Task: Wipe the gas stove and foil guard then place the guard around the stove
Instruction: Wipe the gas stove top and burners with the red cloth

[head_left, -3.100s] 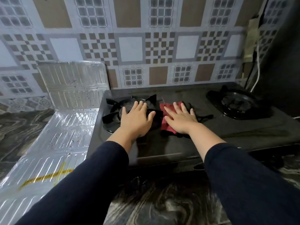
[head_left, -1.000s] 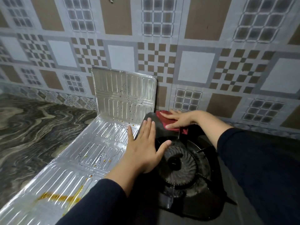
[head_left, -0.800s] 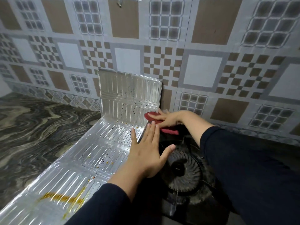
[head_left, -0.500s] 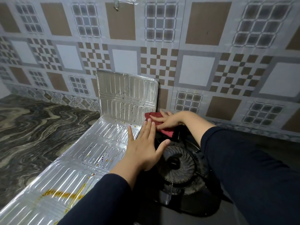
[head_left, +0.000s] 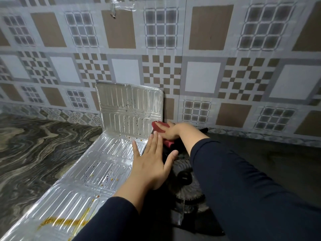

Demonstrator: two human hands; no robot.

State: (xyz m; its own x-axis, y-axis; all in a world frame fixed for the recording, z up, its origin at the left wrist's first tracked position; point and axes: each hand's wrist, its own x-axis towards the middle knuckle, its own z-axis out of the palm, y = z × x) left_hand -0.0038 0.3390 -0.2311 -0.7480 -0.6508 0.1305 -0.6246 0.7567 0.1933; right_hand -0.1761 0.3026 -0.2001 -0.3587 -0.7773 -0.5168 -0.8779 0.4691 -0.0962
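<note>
A black gas stove sits on the marble counter, its left burner partly hidden by my arms. My right hand presses a red cloth flat on the stove's back left corner, beside the foil guard. The ribbed silver guard lies flat along the stove's left side with one end panel leaning up against the wall; it carries dark specks and a yellow-brown streak. My left hand rests flat, fingers spread, over the stove's left edge and the guard.
A patterned tiled wall rises right behind the stove. Dark swirled marble counter stretches to the left of the guard. A clear hook is stuck high on the wall.
My view has shifted from the whole stove to its back left corner. My right hand slid the red cloth from the stove's middle to that corner and keeps rubbing there; my left hand stays planted.
</note>
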